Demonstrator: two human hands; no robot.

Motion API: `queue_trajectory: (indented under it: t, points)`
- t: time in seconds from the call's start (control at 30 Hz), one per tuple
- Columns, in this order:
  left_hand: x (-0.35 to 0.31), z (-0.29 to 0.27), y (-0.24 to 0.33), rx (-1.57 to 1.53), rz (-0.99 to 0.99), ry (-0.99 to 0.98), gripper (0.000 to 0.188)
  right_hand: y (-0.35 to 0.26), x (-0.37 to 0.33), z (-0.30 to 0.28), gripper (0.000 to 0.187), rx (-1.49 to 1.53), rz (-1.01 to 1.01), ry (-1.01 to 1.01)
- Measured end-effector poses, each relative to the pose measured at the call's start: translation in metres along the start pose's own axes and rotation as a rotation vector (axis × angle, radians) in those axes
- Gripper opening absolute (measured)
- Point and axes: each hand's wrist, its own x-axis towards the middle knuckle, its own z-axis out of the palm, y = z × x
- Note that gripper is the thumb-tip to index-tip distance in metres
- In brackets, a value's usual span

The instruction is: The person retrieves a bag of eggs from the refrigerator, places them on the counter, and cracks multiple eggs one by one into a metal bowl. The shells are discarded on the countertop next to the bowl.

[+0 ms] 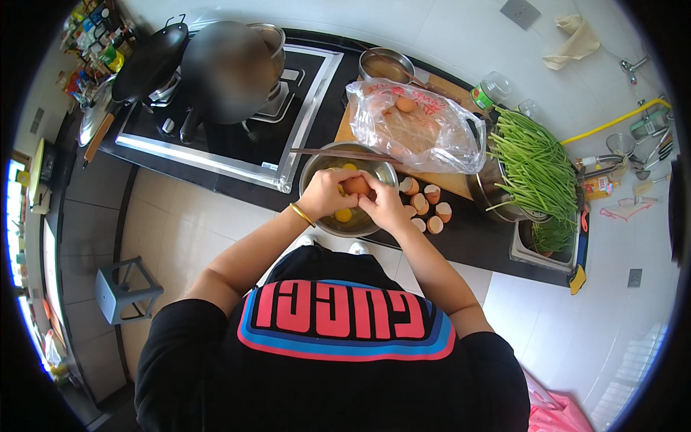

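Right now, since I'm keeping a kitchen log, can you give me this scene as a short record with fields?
Left hand: holding a brown egg
Right hand: on the same egg
Below: steel bowl containing egg yolks
Across bowl: wooden chopsticks
Right of bowl: cracked eggshells on the dark counter
Beyond: clear plastic bag on a wooden board
Far right: green chives
Left: gas hob

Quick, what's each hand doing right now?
Left hand: closed around one side of an egg, over the bowl.
Right hand: closed around its other side.
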Motion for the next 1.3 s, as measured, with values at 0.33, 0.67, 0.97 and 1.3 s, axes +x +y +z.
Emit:
queue_trajectory:
  t: [0.33, 0.67, 0.97, 1.3]
  points:
    - [-0.007, 0.006, -0.01, 0.009, 0.059, 0.044, 0.044, -0.001, -0.002, 0.001, 0.051, 0.039, 0.042, -0.004]
    - [-0.008, 0.008, -0.007, 0.015, 0.004, 0.049, 0.047, 0.01, 0.0, 0.003, 0.052, 0.073, 0.038, -0.011]
    - [-0.013, 0.01, -0.009, 0.004, -0.031, 0.068, 0.048, 0.012, 0.001, 0.008, 0.052, 0.104, 0.028, 0.011]
    - [-0.011, 0.002, -0.013, -0.049, 0.02, 0.033, 0.051, 0.003, 0.004, 0.005, 0.055, -0.001, -0.098, 0.033]
